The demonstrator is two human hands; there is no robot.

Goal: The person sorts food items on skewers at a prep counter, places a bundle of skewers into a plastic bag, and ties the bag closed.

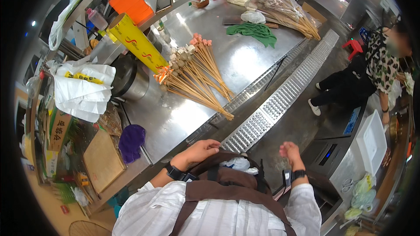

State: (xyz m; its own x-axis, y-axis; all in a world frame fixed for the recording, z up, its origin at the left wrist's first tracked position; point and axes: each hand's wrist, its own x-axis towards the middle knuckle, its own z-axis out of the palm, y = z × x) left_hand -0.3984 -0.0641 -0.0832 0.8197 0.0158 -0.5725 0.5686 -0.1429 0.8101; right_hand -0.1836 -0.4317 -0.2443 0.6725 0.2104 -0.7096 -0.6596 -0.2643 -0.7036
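Note:
My left hand (204, 149), empty with loosely extended fingers, is at the edge of the brown apron (226, 185). White plastic (239, 163) shows in the apron's open front. My right hand (290, 152) hangs over the floor, slightly blurred; its fingers are loosely bent with nothing visible in them. Ahead lies a steel worktable (177, 123). Bundles of bamboo skewers (200, 85) rest on it, sticks towards me. Their far ends carry pink pieces (200, 40), greyish balls (180, 59) and orange-and-white pieces (163, 73).
Beyond the skewers stand a yellow roll (139, 44) and a steel pot (131, 78). A green cloth (252, 33), cleaver (232, 20) and bagged skewers (279, 6) lie farther back. Left are a purple cloth (132, 142) and cutting board (104, 160). A person (357, 72) stands right, near a white tray (371, 142).

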